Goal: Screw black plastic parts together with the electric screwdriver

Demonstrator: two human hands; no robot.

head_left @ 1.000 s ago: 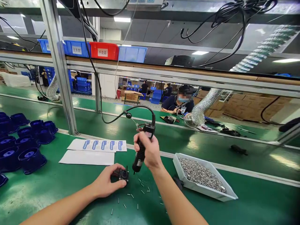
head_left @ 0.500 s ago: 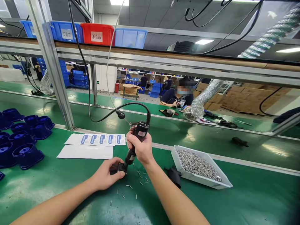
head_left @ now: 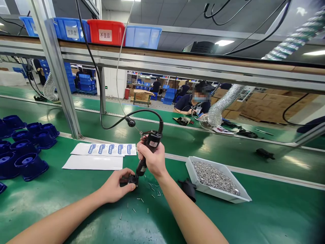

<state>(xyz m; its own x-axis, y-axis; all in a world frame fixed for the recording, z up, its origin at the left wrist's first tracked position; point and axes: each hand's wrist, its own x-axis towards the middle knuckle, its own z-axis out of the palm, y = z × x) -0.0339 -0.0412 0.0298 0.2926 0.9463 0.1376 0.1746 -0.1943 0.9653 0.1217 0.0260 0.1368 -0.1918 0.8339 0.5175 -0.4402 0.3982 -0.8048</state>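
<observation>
My right hand (head_left: 153, 156) is wrapped round a black electric screwdriver (head_left: 153, 139), which tilts down to the left with its cable arching from the top. The tip of the screwdriver meets a small black plastic part (head_left: 132, 179) on the green bench. My left hand (head_left: 118, 185) grips that part between thumb and fingers, hiding some of it. Several loose screws (head_left: 152, 195) lie scattered just right of and below the part. To the right stands a white tray (head_left: 243, 196) heaped with screws, and a black plastic piece (head_left: 188, 190) rests against its left side.
Dark blue plastic cups (head_left: 30, 166) crowd the left of the bench. Label sheets (head_left: 93, 162) lie behind my left hand. A metal post (head_left: 59, 74) rises at left, below a shelf with a red bin (head_left: 106, 32). A co-worker (head_left: 191, 103) sits across the line, where a black object (head_left: 264, 153) lies.
The view has shifted slightly. Both hands keep the same hold, with the screwdriver still on the black part. The black object on the line behind has moved a little to the right.
</observation>
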